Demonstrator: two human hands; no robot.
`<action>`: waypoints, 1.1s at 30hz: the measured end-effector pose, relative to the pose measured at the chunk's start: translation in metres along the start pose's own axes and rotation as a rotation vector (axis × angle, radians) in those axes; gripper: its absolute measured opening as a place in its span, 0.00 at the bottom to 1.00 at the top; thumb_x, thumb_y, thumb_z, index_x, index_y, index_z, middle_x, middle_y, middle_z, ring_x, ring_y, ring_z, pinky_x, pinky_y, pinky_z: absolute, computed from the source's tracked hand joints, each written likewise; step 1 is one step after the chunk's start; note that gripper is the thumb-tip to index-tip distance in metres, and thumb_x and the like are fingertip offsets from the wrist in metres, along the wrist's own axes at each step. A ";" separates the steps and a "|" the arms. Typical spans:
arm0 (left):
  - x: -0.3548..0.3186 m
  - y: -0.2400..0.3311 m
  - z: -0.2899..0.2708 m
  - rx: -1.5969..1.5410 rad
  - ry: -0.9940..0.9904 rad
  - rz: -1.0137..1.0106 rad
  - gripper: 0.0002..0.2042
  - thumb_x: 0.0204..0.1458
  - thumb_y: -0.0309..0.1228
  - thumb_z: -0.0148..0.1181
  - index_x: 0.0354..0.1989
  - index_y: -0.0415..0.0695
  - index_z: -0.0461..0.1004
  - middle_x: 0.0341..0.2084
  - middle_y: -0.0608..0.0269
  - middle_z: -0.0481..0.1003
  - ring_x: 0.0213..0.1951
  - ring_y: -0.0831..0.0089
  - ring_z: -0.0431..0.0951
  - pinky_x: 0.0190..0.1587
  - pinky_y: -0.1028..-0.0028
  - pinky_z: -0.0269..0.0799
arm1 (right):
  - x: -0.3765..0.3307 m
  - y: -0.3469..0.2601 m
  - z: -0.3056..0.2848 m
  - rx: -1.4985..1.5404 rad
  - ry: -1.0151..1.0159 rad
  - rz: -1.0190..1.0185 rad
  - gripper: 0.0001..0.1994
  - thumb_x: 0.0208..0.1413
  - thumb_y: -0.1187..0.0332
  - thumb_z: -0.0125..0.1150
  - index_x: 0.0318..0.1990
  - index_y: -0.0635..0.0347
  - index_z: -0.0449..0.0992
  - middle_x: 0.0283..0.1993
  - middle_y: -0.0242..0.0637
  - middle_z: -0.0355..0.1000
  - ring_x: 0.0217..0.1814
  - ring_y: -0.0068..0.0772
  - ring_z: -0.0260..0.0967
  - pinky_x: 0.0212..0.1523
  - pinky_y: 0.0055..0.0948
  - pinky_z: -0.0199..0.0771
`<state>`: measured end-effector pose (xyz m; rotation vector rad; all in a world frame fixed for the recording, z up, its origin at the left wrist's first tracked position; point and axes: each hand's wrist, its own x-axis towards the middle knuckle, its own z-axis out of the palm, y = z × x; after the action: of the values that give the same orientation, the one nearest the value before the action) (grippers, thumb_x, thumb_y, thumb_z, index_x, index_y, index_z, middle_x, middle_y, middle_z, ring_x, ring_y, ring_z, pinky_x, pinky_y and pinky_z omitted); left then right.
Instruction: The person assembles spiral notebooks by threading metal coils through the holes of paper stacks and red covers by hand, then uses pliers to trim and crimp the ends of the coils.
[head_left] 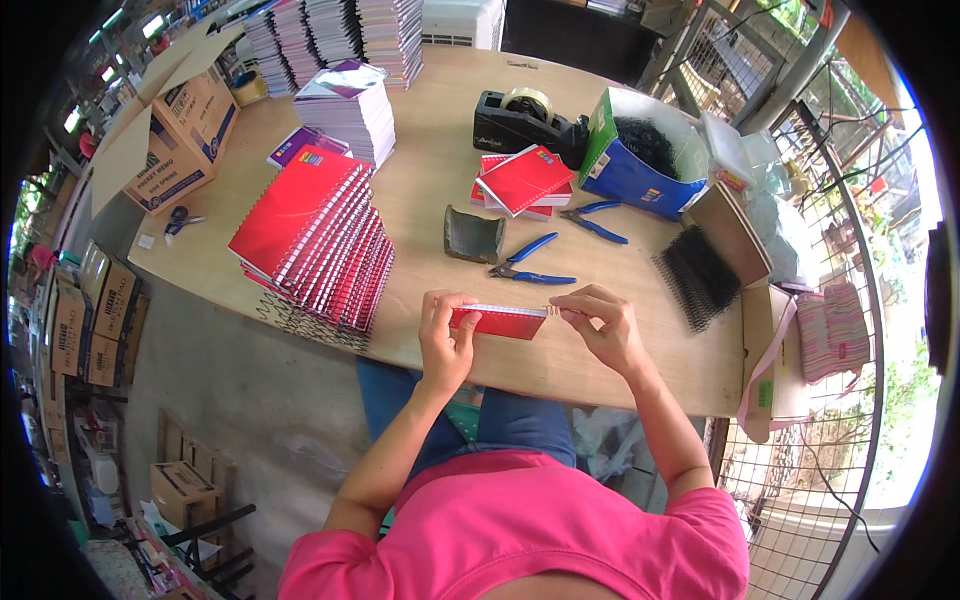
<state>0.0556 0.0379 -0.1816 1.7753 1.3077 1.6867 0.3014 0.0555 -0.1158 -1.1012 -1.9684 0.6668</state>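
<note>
A small red notebook (512, 325) is held on edge above the front of the table, its row of punched holes facing up. My left hand (447, 330) grips its left end between thumb and fingers. At the notebook's right end, my right hand (600, 322) pinches a thin wire spiral (553, 310), whose coils meet the corner of the pages. Just beyond lie blue-handled pliers (530, 268), and a second pair of blue-handled pliers (600, 220) rests farther right. A dark curved block (474, 235) sits behind the notebook.
To the left stands a tall stack of red spiral notebooks (325, 235). Red notebooks (525, 182) lie near a tape dispenser (515, 125). At right are a blue box (635, 175) of black spirals and loose spirals (697, 278). Cardboard boxes (180, 140) and paper stacks (350, 110) fill the far left.
</note>
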 end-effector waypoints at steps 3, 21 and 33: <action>-0.001 -0.001 0.002 0.045 0.008 0.017 0.08 0.60 0.30 0.63 0.42 0.40 0.74 0.39 0.54 0.71 0.42 0.58 0.74 0.43 0.65 0.72 | -0.002 0.005 -0.003 0.041 -0.090 0.035 0.11 0.55 0.78 0.66 0.45 0.57 0.85 0.36 0.40 0.79 0.34 0.34 0.76 0.33 0.32 0.77; -0.010 0.006 0.003 0.063 0.034 0.014 0.07 0.58 0.26 0.63 0.42 0.42 0.74 0.38 0.54 0.70 0.41 0.57 0.73 0.42 0.62 0.72 | -0.001 -0.013 -0.001 -0.201 -0.209 -0.114 0.12 0.56 0.74 0.64 0.48 0.60 0.76 0.38 0.42 0.73 0.33 0.48 0.74 0.35 0.39 0.75; -0.013 0.010 0.001 0.053 -0.004 0.032 0.19 0.53 0.39 0.71 0.42 0.41 0.70 0.39 0.52 0.66 0.44 0.55 0.67 0.47 0.58 0.67 | 0.076 -0.015 0.016 -0.500 -0.185 0.077 0.28 0.60 0.44 0.58 0.49 0.64 0.77 0.41 0.47 0.76 0.47 0.46 0.75 0.49 0.43 0.75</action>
<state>0.0623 0.0225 -0.1819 1.8371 1.3409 1.6797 0.2566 0.1130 -0.0863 -1.4583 -2.3357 0.3257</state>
